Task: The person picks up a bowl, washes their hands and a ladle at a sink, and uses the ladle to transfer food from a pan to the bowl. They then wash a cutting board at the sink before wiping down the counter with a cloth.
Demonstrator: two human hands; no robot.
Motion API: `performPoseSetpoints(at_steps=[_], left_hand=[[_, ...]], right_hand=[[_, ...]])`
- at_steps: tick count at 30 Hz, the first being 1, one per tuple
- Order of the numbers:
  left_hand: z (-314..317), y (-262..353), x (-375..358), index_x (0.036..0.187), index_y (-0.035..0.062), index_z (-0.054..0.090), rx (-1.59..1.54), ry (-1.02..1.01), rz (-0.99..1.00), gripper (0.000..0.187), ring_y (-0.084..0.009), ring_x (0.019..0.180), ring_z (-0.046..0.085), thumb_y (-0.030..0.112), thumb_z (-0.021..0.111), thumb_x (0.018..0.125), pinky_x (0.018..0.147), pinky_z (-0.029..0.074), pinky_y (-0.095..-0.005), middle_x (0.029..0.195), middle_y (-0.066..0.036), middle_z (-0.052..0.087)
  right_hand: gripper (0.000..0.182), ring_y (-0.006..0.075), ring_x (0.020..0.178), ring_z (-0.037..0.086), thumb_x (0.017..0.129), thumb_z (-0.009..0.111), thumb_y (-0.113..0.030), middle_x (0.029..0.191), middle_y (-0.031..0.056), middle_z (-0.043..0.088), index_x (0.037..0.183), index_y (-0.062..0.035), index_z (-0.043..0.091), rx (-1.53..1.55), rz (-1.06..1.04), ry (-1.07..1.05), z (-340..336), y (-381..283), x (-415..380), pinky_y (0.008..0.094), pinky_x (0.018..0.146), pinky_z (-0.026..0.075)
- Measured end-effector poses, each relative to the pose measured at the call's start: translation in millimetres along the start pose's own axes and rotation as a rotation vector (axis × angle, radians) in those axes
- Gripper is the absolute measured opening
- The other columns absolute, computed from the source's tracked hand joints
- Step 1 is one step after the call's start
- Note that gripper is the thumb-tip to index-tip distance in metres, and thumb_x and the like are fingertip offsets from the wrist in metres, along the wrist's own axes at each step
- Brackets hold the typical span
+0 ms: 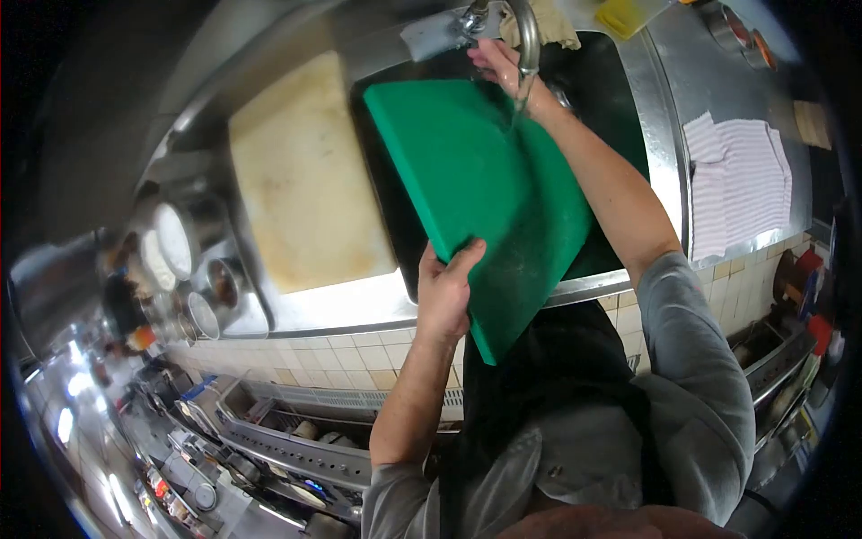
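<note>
A large green cutting board [476, 171] lies tilted across the dark sink [615, 117], its near corner sticking out over the front edge. My left hand [446, 292] grips the board's left edge, thumb on top and fingers underneath. Beyond the board's far edge, my right hand [507, 76] reaches in beside the curved metal faucet [528, 40]. Its fingers are stretched out, and I see nothing in them. The faucet spout hangs over that wrist, and a thin stream of water seems to fall onto the board.
A worn cream cutting board [305, 180] rests on the steel counter left of the sink. A striped towel [738, 184] lies at the right. Metal pots [175, 238] stand far left. A yellow container [628, 13] and a crumpled cloth [548, 25] sit behind the sink.
</note>
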State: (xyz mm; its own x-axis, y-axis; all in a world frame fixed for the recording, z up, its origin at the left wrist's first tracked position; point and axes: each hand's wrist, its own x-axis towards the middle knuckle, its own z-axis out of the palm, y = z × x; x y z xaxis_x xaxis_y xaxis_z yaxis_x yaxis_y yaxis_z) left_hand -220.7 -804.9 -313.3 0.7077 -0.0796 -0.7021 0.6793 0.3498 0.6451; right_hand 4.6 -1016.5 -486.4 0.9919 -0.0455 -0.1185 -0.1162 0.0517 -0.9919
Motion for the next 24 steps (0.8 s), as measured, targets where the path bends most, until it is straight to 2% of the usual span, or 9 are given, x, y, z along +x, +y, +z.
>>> performPoseSetpoints(at_steps=[2,4,8,12,15,18,22,23,24], left_hand=[[-2.5,-0.6,1.1,0.116,0.0026,0.060,0.003,0.019,-0.005,0.029,-0.0151,0.099,0.061,0.005,0.066,0.089,0.087,0.047,-0.0309,0.107,-0.005,0.065],[-6.3,-2.7,2.6,0.117,0.0027,0.060,-0.002,-0.026,0.001,0.030,-0.0154,0.098,0.060,0.007,0.067,0.088,0.087,0.047,-0.0316,0.106,-0.005,0.065],[-5.8,-0.8,3.2,0.117,0.0029,0.059,-0.014,-0.031,0.007,0.030,-0.0152,0.098,0.060,0.006,0.066,0.088,0.087,0.047,-0.0318,0.106,-0.005,0.065],[-10.0,-2.0,4.8,0.117,0.0016,0.060,-0.003,-0.026,-0.001,0.031,-0.0172,0.098,0.061,0.005,0.066,0.087,0.088,0.048,-0.0330,0.107,-0.006,0.066],[-9.7,-1.9,5.5,0.118,0.0015,0.059,0.042,-0.049,-0.013,0.031,-0.0149,0.097,0.061,0.003,0.064,0.088,0.086,0.048,-0.0311,0.107,-0.006,0.065],[-6.7,1.1,10.3,0.117,0.0004,0.059,0.073,-0.074,-0.005,0.030,-0.0158,0.095,0.062,0.002,0.064,0.087,0.086,0.049,-0.0308,0.105,-0.006,0.066],[-9.7,12.3,16.7,0.115,-0.0012,0.060,0.029,-0.121,-0.086,0.030,-0.0180,0.095,0.064,0.003,0.064,0.086,0.083,0.051,-0.0331,0.104,-0.008,0.067],[-16.0,10.7,21.9,0.116,-0.0028,0.059,0.042,-0.132,-0.092,0.032,-0.0202,0.096,0.064,0.004,0.065,0.085,0.083,0.052,-0.0358,0.106,-0.010,0.066],[-22.0,7.2,23.3,0.116,-0.0028,0.059,0.046,-0.152,-0.095,0.032,-0.0202,0.096,0.064,0.004,0.065,0.085,0.083,0.052,-0.0358,0.106,-0.010,0.066]], right_hand=[[0.061,0.0208,0.110,0.060,0.096,0.053,-0.058,0.118,0.0109,0.064,0.123,-0.0027,0.058,0.153,0.149,-0.008,11.8,-31.7,3.3,0.0359,0.093,0.049],[0.056,0.0195,0.102,0.062,0.097,0.054,-0.053,0.111,0.0109,0.067,0.119,-0.0026,0.060,0.174,0.123,-0.001,14.0,-38.9,4.5,0.0367,0.087,0.051],[0.047,0.0149,0.099,0.064,0.100,0.053,-0.044,0.107,0.0066,0.069,0.121,-0.0027,0.061,-0.006,0.129,-0.055,0.2,-24.4,17.7,0.0303,0.084,0.053],[0.042,0.0121,0.092,0.064,0.098,0.059,-0.040,0.098,0.0036,0.068,0.118,-0.0038,0.064,-0.117,0.056,-0.056,2.5,-16.2,21.3,0.0283,0.079,0.052],[0.036,0.0121,0.080,0.063,0.096,0.065,-0.036,0.083,0.0031,0.066,0.109,-0.0027,0.066,-0.405,-0.160,-0.067,-8.8,54.5,54.0,0.0290,0.074,0.052],[0.039,0.0208,0.079,0.063,0.094,0.064,-0.040,0.087,0.0117,0.068,0.106,-0.0025,0.067,-0.399,-0.069,-0.021,7.9,12.7,21.4,0.0369,0.076,0.051],[0.053,0.0230,0.091,0.066,0.091,0.067,-0.049,0.095,0.0147,0.069,0.120,-0.0045,0.062,-0.608,-0.093,0.080,-12.9,2.6,-9.4,0.0361,0.081,0.051],[0.060,0.0238,0.099,0.065,0.090,0.068,-0.048,0.105,0.0178,0.067,0.125,-0.0007,0.056,-0.657,-0.053,0.082,-34.4,12.2,-19.4,0.0358,0.087,0.050],[0.060,0.0234,0.103,0.064,0.091,0.068,-0.046,0.110,0.0181,0.065,0.125,0.0013,0.055,-0.533,-0.009,0.106,-52.0,12.6,-41.8,0.0355,0.090,0.049]])
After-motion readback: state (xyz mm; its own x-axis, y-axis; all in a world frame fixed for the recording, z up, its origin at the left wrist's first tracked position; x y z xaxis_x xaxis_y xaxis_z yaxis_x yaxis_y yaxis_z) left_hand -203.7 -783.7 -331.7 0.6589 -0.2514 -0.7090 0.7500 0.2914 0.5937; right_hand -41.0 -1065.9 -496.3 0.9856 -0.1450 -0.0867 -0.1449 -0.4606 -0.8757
